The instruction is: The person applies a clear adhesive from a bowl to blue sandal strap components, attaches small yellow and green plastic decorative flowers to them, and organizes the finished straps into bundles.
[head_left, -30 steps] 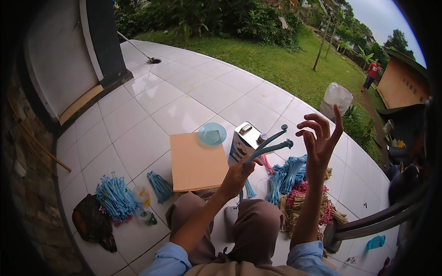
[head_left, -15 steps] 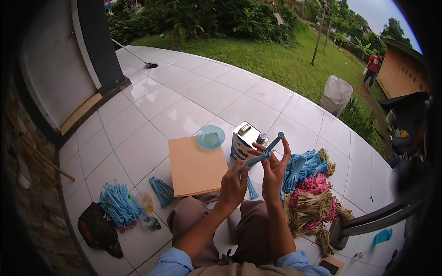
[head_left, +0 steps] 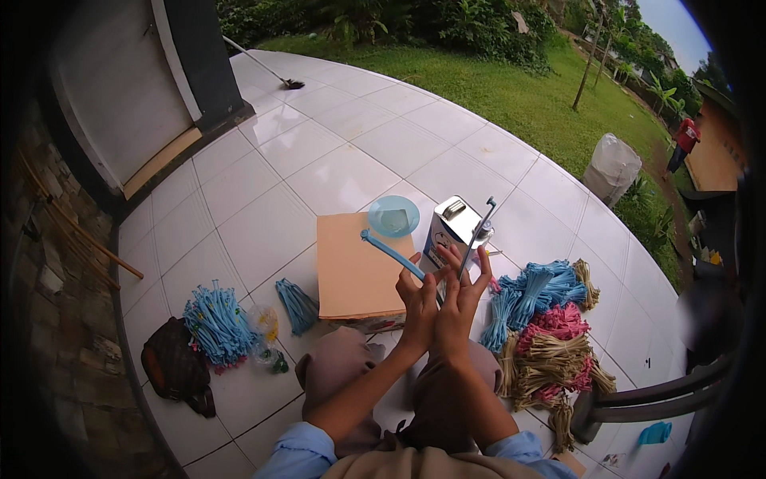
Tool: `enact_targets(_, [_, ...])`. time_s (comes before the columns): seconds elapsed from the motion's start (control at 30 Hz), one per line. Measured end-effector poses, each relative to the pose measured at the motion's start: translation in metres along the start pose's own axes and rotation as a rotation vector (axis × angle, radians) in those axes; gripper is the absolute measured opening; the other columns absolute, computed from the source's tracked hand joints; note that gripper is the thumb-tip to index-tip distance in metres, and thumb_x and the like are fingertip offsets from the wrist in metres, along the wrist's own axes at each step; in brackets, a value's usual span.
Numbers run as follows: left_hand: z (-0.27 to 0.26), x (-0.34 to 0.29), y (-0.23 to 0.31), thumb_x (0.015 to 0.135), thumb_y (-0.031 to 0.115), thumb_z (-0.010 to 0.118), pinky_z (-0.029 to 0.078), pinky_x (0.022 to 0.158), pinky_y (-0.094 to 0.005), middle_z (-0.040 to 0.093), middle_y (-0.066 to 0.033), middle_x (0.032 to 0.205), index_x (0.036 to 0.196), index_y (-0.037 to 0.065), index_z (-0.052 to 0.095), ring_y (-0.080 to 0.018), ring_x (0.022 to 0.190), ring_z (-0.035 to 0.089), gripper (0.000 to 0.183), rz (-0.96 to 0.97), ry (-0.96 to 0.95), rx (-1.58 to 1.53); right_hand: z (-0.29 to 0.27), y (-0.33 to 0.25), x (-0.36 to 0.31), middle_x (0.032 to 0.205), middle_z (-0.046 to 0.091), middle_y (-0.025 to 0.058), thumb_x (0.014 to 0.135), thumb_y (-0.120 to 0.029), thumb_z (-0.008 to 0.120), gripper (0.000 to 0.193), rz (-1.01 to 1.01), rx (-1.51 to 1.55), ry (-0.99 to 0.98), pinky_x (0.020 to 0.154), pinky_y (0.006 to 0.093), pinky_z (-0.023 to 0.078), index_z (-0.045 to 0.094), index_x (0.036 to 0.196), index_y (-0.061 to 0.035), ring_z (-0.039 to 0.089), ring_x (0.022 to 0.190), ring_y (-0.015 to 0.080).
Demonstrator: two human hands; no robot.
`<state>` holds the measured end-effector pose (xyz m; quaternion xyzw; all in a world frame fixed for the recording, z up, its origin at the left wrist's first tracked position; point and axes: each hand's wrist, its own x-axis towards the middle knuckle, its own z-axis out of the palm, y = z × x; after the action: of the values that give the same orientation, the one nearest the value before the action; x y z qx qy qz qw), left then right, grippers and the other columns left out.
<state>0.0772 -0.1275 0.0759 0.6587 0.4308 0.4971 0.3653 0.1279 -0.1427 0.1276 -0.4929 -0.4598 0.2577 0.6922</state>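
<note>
Above my lap my two hands are close together, wrists nearly touching. My left hand (head_left: 416, 313) pinches a blue strap (head_left: 391, 252) whose knobbed end points up and left. Between the fingers of my right hand (head_left: 460, 307) stands another strap length (head_left: 480, 227), dark blue-grey, with a hooked tip upward. My fingers hide whether the two lengths are one piece. Just beyond my hands is a metal can (head_left: 455, 223) with a cap and handle. Left of it lies a tan board (head_left: 351, 271), with a round, clear blue dish (head_left: 393, 206) at its far edge.
Right of my knees lie piled bundles of blue straps (head_left: 542, 287), pink straps (head_left: 558, 326) and beige straps (head_left: 550, 363). More blue straps (head_left: 215, 319) and a dark bag (head_left: 174, 359) lie left. A dark chair leg (head_left: 662, 403) stands at right. A person (head_left: 685, 144) is far off.
My hands have come together and lower. The strap, earlier one slanting line between them, now shows as two lengths spread apart. The view has shifted, and the distant person has turned.
</note>
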Motion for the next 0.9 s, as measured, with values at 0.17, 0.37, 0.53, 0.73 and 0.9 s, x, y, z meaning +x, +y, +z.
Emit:
enact_targets(0.17, [-0.024,-0.001,0.026,0.098,0.037,0.028,0.013,0.107,-0.0413,0.020,-0.0168,0.140,0.140,0.004,0.021,-0.0288,0.130,0.016,0.054,-0.151,0.014,-0.089,-0.014,-0.010,0.025,0.088,0.059,0.0077,0.098,-0.012,0.035,0.051,-0.006,0.000,0.084,0.054,0.0192,0.042,0.007,0.140,-0.0035,0.055,0.058,0.0078])
enact_targets(0.37, [-0.098,0.017,0.070,0.090,0.024,0.047,0.019,0.108,-0.0385,0.028,-0.0100,0.129,0.136,0.008,0.024,-0.0193,0.124,0.028,0.054,0.056,0.689,-0.624,-0.040,-0.015,0.065,0.069,0.062,0.0092,0.091,-0.006,0.046,0.064,-0.029,-0.240,-0.171,0.057,0.0238,0.042,0.008,0.141,-0.0109,0.054,0.057,0.0106])
enact_targets(0.53, [-0.141,0.047,0.074,0.084,0.010,0.052,0.022,0.108,-0.0385,0.042,-0.0095,0.122,0.119,0.002,0.044,-0.0193,0.120,0.035,0.037,0.359,0.313,-0.159,-0.047,-0.014,0.095,0.068,0.062,0.0078,0.086,-0.009,0.057,0.072,-0.051,-0.215,-0.469,0.056,0.0241,0.040,0.012,0.141,-0.0128,0.052,0.057,0.0089])
enact_targets(0.73, [-0.125,0.115,0.040,0.074,0.013,0.071,0.031,0.105,-0.0428,0.041,-0.0122,0.131,0.121,0.009,0.043,-0.0253,0.122,0.039,0.055,0.517,-0.041,0.067,-0.043,0.010,0.114,0.062,0.045,-0.0052,0.084,-0.011,0.062,0.075,0.215,0.064,-0.764,0.046,0.0193,0.025,0.016,0.142,-0.0138,0.037,0.051,0.0031])
enact_targets(0.9, [-0.089,0.143,0.024,0.074,0.016,0.074,0.049,0.090,-0.0348,0.054,-0.0095,0.117,0.119,0.007,0.045,-0.0192,0.106,0.055,0.055,0.158,-0.305,-0.457,-0.045,0.034,0.125,0.065,0.042,-0.0048,0.081,-0.011,0.066,0.077,0.426,0.106,-0.887,0.045,0.0185,0.024,0.020,0.142,-0.0140,0.035,0.050,0.0027])
